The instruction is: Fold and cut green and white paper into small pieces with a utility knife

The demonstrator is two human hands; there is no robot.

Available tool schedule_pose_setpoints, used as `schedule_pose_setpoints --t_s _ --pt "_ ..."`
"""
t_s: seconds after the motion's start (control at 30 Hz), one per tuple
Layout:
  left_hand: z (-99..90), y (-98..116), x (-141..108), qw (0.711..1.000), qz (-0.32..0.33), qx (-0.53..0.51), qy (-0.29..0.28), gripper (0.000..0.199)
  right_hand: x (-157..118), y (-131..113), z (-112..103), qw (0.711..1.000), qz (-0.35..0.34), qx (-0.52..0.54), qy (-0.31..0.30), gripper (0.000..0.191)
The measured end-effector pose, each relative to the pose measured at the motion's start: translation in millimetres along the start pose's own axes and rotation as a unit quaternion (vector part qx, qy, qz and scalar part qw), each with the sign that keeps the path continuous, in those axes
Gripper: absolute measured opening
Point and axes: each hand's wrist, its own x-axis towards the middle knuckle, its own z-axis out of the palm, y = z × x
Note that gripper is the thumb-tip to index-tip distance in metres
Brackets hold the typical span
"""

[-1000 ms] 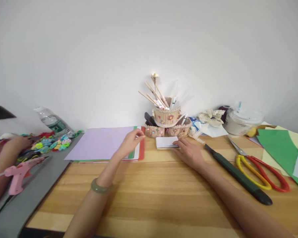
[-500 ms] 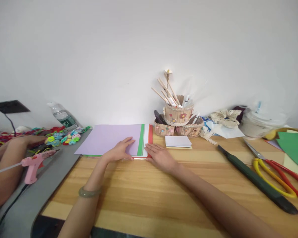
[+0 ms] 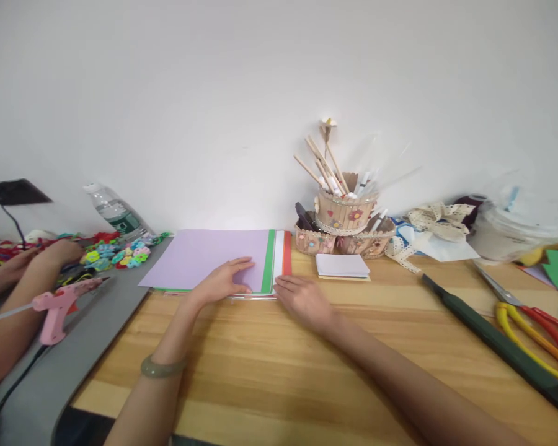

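A stack of coloured paper lies against the wall, a purple sheet [image 3: 214, 257] on top and green, white and orange-red edges [image 3: 287, 254] showing at its right side. My left hand [image 3: 221, 280] rests on the lower right part of the purple sheet, thumb and fingers spread. At the stack's lower right corner lies my right hand [image 3: 304, 300], flat with fingers stretched out, the fingertips touching the paper edges. Neither hand grips anything that I can see. A small pile of white cards [image 3: 342, 265] sits beyond my right hand.
Decorated wooden pots [image 3: 346, 210] with sticks and pens stand behind the cards. Scissors [image 3: 511, 310], a dark green long-handled tool [image 3: 488, 337] and a plastic cup [image 3: 516, 229] are at right. Leftward are a pink glue gun [image 3: 60, 310], a bottle [image 3: 116, 214] and another person's arm [image 3: 23, 303].
The view has shifted slightly left, so things at the right sit farther right. My right hand has slid a little toward me along the stack's corner; my left hand stays on the purple sheet.
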Motion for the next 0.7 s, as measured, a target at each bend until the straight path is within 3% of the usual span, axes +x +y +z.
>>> schedule_pose_setpoints --t_s 0.2,0.43,0.57,0.7 --pt "1.8 11.4 -5.4 0.999 0.005 0.041 0.033 0.051 2.0 -4.2 -1.6 0.996 0.053 0.073 -0.016 0.035" --pt "-0.3 23.0 -8.4 0.995 -0.002 0.072 0.065 0.040 9.2 -7.3 -11.2 0.974 0.126 0.186 0.019 0.033" --pt "-4.3 16.8 -7.8 0.996 -0.016 0.070 0.042 0.044 18.7 -11.0 -25.2 0.960 0.115 0.251 0.050 0.035" --pt "-8.3 5.1 -7.2 0.995 -0.047 0.077 0.040 0.048 19.6 -41.3 -57.3 0.954 0.046 0.277 0.109 0.020"
